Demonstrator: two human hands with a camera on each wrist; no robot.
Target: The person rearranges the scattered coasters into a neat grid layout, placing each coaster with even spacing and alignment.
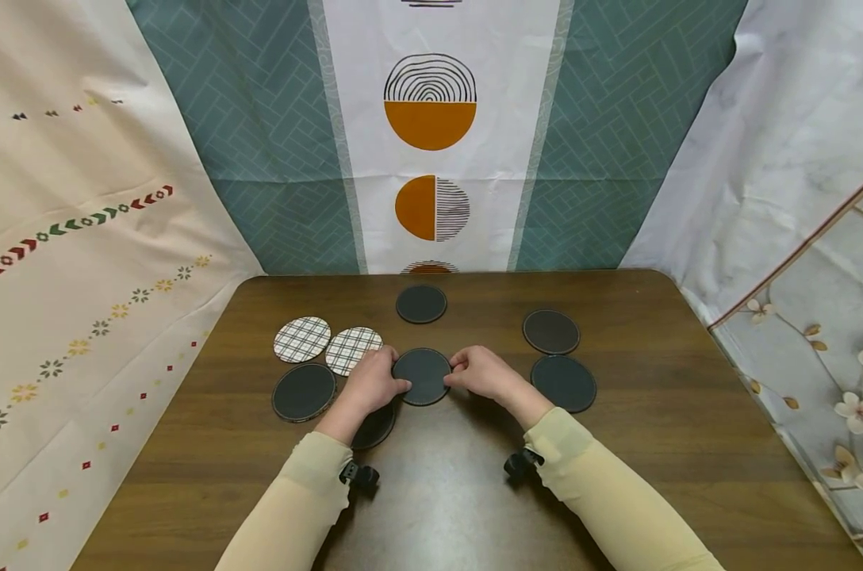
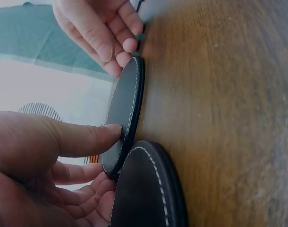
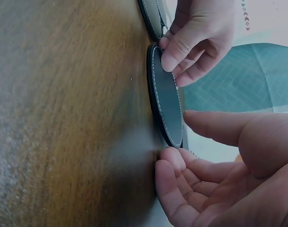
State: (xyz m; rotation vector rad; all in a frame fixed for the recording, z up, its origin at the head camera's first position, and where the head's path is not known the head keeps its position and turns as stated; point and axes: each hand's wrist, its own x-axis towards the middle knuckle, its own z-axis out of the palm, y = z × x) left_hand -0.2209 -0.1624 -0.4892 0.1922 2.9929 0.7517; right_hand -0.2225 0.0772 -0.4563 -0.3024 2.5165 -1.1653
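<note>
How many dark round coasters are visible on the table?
6: one dark coaster between the left hand and right hand, one beyond it, two at the right, one at the left, one partly hidden by the left hand. More may lie underneath.

One black disc [image 1: 377, 428] (the nearest) is partly hidden.

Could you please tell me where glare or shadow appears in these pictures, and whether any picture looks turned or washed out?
Head view: pale glare on the front middle of the tabletop, a soft shadow just below the right hand; left wrist view: turned sideways, the backdrop cloth pale and washed out; right wrist view: also sideways, whitish sheen on the tabletop toward the lower left.
</note>
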